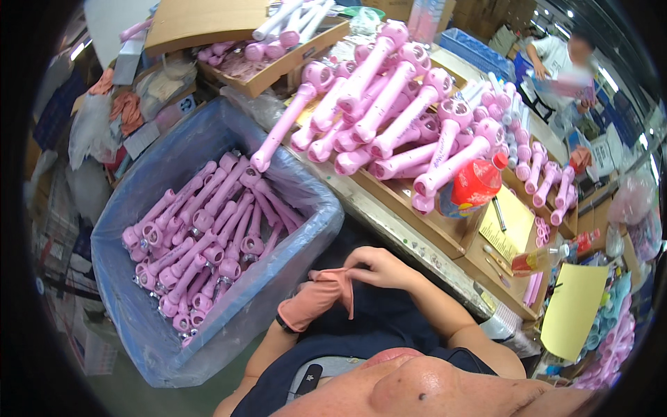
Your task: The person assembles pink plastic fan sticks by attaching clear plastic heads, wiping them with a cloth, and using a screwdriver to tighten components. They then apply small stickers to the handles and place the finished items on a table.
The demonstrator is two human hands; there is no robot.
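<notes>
An orange cloth glove (336,279) covers my left hand (306,306), with a loose part of it standing out toward the right. My right hand (383,267) is closed on that loose part, pinching it between the fingertips. The fingers of my left hand are mostly hidden by the fabric, so their pose is unclear. Both hands are close together in front of my body, between the lined bin and the bench edge.
On my left, a blue bin (274,347) lined with clear plastic holds many pink plastic wands (201,236) with hollow round heads. More pink wands (389,104) lie heaped on the bench, near a red-labelled bottle (472,184), yellow paper (507,222) and a wooden tray (271,80). A person (563,62) is at the back right.
</notes>
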